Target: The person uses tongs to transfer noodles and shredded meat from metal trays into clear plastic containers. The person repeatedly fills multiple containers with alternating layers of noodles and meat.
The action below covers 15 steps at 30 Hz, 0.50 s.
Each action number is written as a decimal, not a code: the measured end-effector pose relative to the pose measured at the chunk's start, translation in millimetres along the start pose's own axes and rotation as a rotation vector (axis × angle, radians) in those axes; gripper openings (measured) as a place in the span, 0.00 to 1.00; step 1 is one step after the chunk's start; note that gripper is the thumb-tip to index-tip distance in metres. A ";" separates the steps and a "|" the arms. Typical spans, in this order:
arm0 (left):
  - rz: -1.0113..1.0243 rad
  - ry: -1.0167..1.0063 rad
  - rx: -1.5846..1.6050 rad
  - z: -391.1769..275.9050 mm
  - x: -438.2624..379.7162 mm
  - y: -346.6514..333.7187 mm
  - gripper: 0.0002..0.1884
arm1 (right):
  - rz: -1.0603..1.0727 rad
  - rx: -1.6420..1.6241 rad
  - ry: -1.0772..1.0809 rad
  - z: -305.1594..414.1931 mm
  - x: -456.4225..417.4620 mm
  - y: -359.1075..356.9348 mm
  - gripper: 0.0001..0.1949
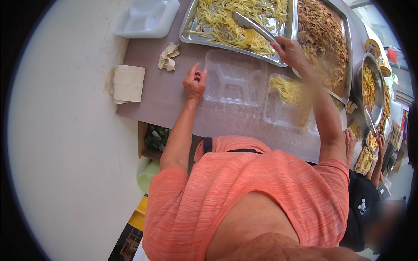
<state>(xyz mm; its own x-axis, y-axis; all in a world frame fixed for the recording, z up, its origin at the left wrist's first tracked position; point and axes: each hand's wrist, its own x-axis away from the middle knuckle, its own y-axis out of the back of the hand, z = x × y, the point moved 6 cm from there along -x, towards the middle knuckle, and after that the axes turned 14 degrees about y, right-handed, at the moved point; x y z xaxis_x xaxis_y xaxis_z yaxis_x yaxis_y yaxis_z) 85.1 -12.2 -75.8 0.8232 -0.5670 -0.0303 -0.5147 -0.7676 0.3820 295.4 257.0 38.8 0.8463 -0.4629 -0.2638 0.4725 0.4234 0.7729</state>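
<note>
My right hand (287, 50) grips the handle of metal tongs (254, 24), whose head lies over shredded potato (225, 13) in a steel tray (209, 39). Loosely curled and holding nothing, my left hand (195, 81) is beside the left edge of a clear plastic compartment container (235, 78) with no food in it. To its right, a second clear container (277, 117) has shredded potato in one compartment. My right forearm partly hides that container and a third one (313, 125).
Another steel tray (348, 65) holds a brown noodle-like dish. A stack of containers (147, 19), a crumpled napkin (168, 57) and folded napkins (129, 83) lie to the left. At right, beside a steel bowl (380, 98), a co-worker's hand (381, 145) is near tongs.
</note>
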 end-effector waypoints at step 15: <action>-0.068 -0.002 0.001 -3.5 0.7 0.3 0.18 | 0.048 -0.067 0.238 27.2 22.0 41.8 0.14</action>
<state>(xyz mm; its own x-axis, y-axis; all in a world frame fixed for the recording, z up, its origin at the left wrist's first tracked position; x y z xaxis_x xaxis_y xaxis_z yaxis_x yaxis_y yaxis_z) 86.3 -11.8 -72.5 0.8559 -0.5138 -0.0583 -0.4574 -0.8049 0.3779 327.0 243.4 80.9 0.8985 -0.2481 -0.3620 0.4388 0.4947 0.7501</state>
